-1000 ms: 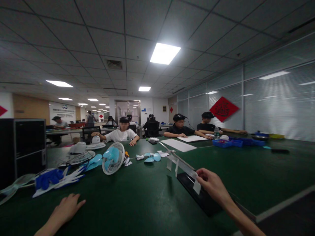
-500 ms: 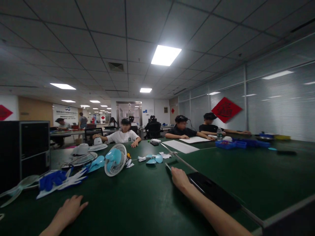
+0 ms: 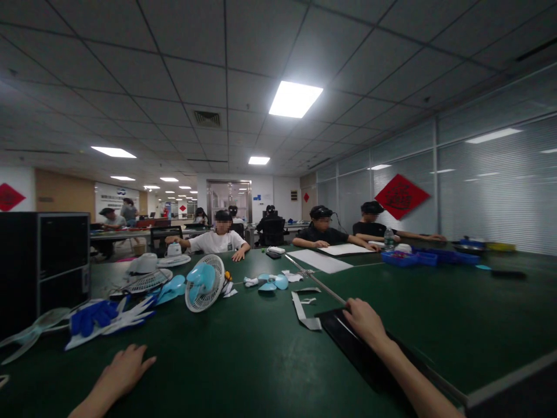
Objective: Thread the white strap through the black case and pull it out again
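My left hand [image 3: 124, 368] lies on the green table at the lower left, fingers loosely spread and holding nothing. To the right, my right hand [image 3: 365, 322] rests palm down over the far edge of a flat black panel [image 3: 343, 337], and its fingers appear laid out rather than gripping. My right forearm covers part of that panel. Just left of the panel lies a bent, light-grey angled strip [image 3: 302, 313], with a small white piece [image 3: 308, 301] beside it. Past my left hand are blue-and-white gloves [image 3: 93, 319] and a small fan [image 3: 204, 283] with light-blue blades in a white cage.
A black computer tower [image 3: 63, 258] stands at the left edge. Loose blue fan blades [image 3: 274, 283] and white fan parts [image 3: 143, 264] lie farther back. White sheets [image 3: 319, 260] and blue trays [image 3: 400, 258] are near co-workers seated across the table. A metal seam [image 3: 322, 284] crosses the tabletop.
My right hand has moved right and toward me, from the light-grey strip onto the black panel. It has let go of the strip, which lies uncovered on the table. My left hand stays put.
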The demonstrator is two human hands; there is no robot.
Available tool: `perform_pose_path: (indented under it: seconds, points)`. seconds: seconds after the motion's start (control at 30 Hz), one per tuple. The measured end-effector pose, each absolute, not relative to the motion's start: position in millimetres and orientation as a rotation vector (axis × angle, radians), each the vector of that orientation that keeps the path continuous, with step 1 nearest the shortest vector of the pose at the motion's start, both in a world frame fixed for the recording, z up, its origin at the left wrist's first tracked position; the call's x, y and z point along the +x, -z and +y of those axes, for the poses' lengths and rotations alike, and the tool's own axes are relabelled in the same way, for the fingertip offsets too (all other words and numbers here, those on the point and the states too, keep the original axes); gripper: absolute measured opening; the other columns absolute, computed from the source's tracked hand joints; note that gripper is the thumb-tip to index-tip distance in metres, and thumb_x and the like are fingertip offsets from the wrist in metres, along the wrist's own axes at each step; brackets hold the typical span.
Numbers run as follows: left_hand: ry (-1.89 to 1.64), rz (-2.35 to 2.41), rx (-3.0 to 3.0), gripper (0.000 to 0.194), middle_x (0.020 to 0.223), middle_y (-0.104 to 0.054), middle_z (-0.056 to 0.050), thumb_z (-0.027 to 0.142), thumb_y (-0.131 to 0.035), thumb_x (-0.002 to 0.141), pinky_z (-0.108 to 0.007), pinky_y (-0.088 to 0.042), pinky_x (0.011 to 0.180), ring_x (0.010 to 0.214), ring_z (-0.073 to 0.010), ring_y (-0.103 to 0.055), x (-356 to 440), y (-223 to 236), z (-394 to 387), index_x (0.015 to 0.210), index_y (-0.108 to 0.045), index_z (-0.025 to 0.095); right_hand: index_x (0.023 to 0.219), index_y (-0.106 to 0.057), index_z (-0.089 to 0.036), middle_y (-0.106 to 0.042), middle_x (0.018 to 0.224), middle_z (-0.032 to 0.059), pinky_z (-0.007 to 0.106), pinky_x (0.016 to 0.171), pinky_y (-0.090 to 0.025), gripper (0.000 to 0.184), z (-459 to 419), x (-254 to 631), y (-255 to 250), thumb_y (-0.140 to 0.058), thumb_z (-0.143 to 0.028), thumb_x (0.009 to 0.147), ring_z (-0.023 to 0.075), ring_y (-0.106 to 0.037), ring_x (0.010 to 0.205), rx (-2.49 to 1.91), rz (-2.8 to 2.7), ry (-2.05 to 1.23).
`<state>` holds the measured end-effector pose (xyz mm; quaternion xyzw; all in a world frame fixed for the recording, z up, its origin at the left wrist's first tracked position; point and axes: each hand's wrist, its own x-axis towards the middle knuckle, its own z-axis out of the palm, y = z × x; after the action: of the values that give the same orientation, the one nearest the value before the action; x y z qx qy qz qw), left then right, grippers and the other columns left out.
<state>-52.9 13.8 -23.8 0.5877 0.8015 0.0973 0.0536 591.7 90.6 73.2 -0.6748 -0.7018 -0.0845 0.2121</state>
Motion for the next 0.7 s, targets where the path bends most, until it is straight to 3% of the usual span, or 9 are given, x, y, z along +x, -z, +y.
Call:
perform_pose_path:
  seconds: [0.17, 0.33, 0.53, 0.7]
  points:
    - [-0.300, 2.421, 1.804, 0.071, 0.136, -0.053, -0.019, 0.058, -0.038, 0.079, -0.048, -0.048, 0.094, 0.122, -0.0335, -0.053, -61.0, 29.7, 15.9, 0.130, -0.053, 0.011, 0.095, -0.064, -0.013, -0.065, 0.099, 0.0137, 0.033, 0.074, -0.045, 0.020, 83.8, 627.9, -59.9, -0.055, -0.028, 0.086, 0.0270, -0.062, 0.094, -1.989, -1.857, 0.181]
    - [-0.285, 2.389, 1.823, 0.075, 0.138, -0.050, -0.020, 0.060, -0.035, 0.080, -0.045, -0.048, 0.094, 0.123, -0.0326, -0.052, -68.2, 33.9, 17.9, 0.133, -0.050, 0.009, 0.097, -0.061, -0.011, -0.065, 0.104, 0.0183, 0.034, 0.071, -0.045, 0.020, 80.2, 635.1, -54.9, -0.053, -0.026, 0.086, 0.0290, -0.063, 0.096, -2.087, -1.787, 0.152]
    - [-0.263, 2.456, 1.818, 0.071, 0.139, -0.050, -0.020, 0.056, -0.037, 0.079, -0.047, -0.048, 0.094, 0.123, -0.0343, -0.052, -51.3, 23.4, 13.0, 0.131, -0.052, 0.010, 0.087, -0.065, -0.016, -0.070, 0.098, 0.0151, 0.033, 0.066, -0.046, 0.019, 74.3, 640.5, -61.9, -0.049, -0.027, 0.086, 0.0291, -0.066, 0.093, -2.141, -1.749, 0.059]
    - [-0.311, 2.424, 1.798, 0.069, 0.136, -0.053, -0.019, 0.055, -0.041, 0.078, -0.045, -0.049, 0.093, 0.123, -0.0341, -0.052, -39.6, 10.3, 3.6, 0.129, -0.054, 0.010, 0.089, -0.067, -0.017, -0.070, 0.099, 0.0153, 0.034, 0.066, -0.046, 0.028, 72.5, 649.9, -70.9, -0.043, -0.032, 0.089, 0.0289, -0.067, 0.092, -2.144, -1.670, 0.072]
